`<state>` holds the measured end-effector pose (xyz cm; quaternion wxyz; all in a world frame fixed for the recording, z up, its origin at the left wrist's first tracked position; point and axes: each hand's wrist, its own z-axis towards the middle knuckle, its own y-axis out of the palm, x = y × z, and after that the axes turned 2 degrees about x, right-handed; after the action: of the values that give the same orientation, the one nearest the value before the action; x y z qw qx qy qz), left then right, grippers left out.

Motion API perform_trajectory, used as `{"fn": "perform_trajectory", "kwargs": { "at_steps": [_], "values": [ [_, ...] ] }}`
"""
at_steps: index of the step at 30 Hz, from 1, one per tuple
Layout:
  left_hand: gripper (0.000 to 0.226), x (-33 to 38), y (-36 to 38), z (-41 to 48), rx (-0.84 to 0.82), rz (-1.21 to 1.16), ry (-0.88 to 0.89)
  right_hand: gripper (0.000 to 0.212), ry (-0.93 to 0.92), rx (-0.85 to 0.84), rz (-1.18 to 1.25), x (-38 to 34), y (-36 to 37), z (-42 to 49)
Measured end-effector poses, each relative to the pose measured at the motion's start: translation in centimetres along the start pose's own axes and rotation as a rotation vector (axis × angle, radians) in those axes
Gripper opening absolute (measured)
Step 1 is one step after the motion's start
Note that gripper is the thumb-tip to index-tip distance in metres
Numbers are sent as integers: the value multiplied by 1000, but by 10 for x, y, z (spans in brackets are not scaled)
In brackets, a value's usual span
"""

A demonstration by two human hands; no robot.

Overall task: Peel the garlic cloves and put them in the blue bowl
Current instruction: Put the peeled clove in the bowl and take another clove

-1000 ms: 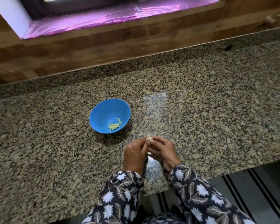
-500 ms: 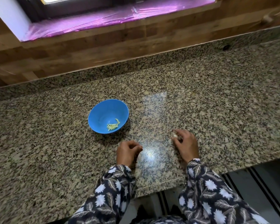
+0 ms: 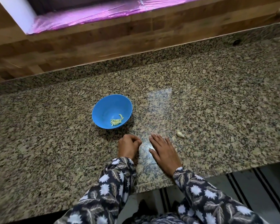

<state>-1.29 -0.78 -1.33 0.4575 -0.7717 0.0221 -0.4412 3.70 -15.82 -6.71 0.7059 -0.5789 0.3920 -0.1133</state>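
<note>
The blue bowl [image 3: 103,109] stands on the granite counter [image 3: 217,102] and holds several pale yellow peeled garlic pieces [image 3: 116,121]. My left hand [image 3: 128,147] rests on the counter just in front of the bowl, its fingers curled into a fist. What lies inside the fist is hidden. My right hand [image 3: 162,150] lies flat beside it, fingers straight and holding nothing. A pale garlic piece [image 3: 180,134] lies on the counter a little to the right of my right fingertips. I cannot tell whether it is a clove or a husk.
A low granite upstand and a wooden wall [image 3: 103,39] run behind the counter, below a window sill with purple film [image 3: 90,13]. The counter's front edge [image 3: 152,185] is close to my wrists, with striped floor [image 3: 252,183] below at the right.
My hands, joined over a clove a second ago, have parted. The right hand went right, left the pale piece on the counter and came back flat. The left stayed curled.
</note>
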Motion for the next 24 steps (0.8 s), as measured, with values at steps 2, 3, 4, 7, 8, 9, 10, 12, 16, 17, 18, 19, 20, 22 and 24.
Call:
{"fn": "perform_trajectory", "kwargs": {
  "at_steps": [2,3,4,7,8,9,10,12,16,17,18,19,20,22,24],
  "values": [
    [7,2,0,-2,16,51,40,52,1,10,0,0,1,0],
    [8,3,0,-3,26,70,62,52,2,11,3,0,1,-1],
    [9,4,0,-5,41,101,99,52,5,15,7,0,1,-1],
    [14,1,6,-13,43,311,296,52,-2,28,7,0,2,-1],
    [15,-1,7,-16,13,372,344,51,-3,37,10,0,3,-1],
    [15,-2,8,-18,-20,422,379,51,-2,45,14,0,3,-1],
    [15,-2,8,-19,-38,444,394,51,-3,47,15,1,3,-1],
    [13,-1,6,-17,-38,362,318,51,-4,46,6,1,5,-1],
    [10,5,-4,-6,-123,-173,-107,52,3,53,13,2,5,-2],
    [9,3,-3,-5,-137,-134,-119,52,1,55,20,2,5,-1],
    [9,1,-3,-5,-121,-54,-109,52,0,57,26,1,5,-1],
    [11,0,-1,-6,-86,32,-87,51,-1,59,29,1,4,-1],
    [10,1,-1,-7,-54,102,-55,51,-1,62,31,0,3,-1],
    [8,3,1,-9,-17,157,-5,51,-6,58,45,0,1,-2],
    [6,2,0,-10,-31,-35,-42,48,15,69,170,-2,-3,-2]
  ]
}}
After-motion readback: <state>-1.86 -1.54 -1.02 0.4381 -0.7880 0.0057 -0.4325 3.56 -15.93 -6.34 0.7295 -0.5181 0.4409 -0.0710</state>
